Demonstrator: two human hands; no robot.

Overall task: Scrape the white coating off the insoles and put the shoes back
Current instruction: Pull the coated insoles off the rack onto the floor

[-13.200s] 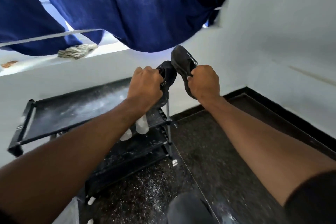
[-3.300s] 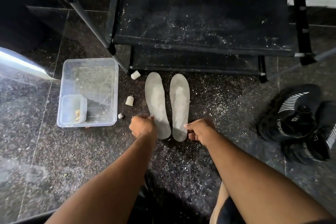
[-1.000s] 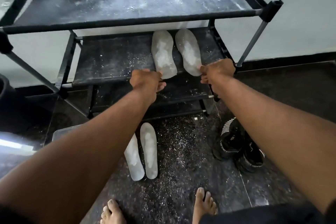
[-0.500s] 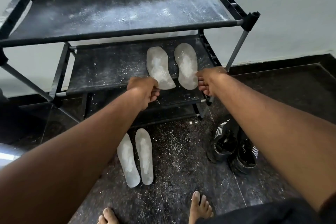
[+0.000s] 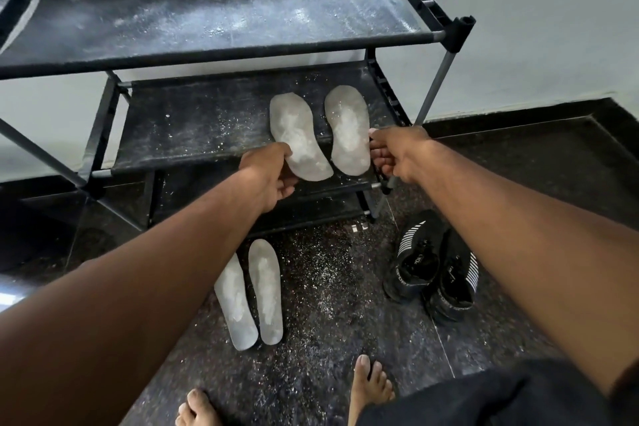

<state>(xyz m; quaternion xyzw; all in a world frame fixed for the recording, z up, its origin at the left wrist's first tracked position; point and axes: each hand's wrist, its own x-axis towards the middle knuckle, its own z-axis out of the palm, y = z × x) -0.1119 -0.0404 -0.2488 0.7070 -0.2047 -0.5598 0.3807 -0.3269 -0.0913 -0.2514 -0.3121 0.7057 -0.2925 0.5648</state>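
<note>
Two insoles are seen lying side by side on the middle shelf (image 5: 207,128) of a black shoe rack (image 5: 453,31), toes toward the wall and heels overhanging the front edge. The heel of the left shelf insole (image 5: 297,138) is pinched by the left hand (image 5: 273,173), thumb above and curled fingers below; the heel edge of the right shelf insole (image 5: 347,131) is met by the curled fingers of the right hand (image 5: 394,156), though whether it is truly pinched or only touched cannot be told. Both insoles are patched with white coating, heaviest along their middles. A second pair of insoles (image 5: 252,290), also whitened, is laid on the dark speckled floor (image 5: 332,287) in front of the rack, near two bare feet (image 5: 370,384), and a pair of black shoes with white stripes (image 5: 432,270) is left on the floor to the right, beside the rack's leg. The top shelf (image 5: 221,14) is dusted with white powder. The step in hand is judged to be the handling of the shelf pair, either being set down or being taken up; the scraping appears unfinished. For the next move, a firm hold on one heel and something to scrape with would be called for, and no scraper is visible here.
</note>
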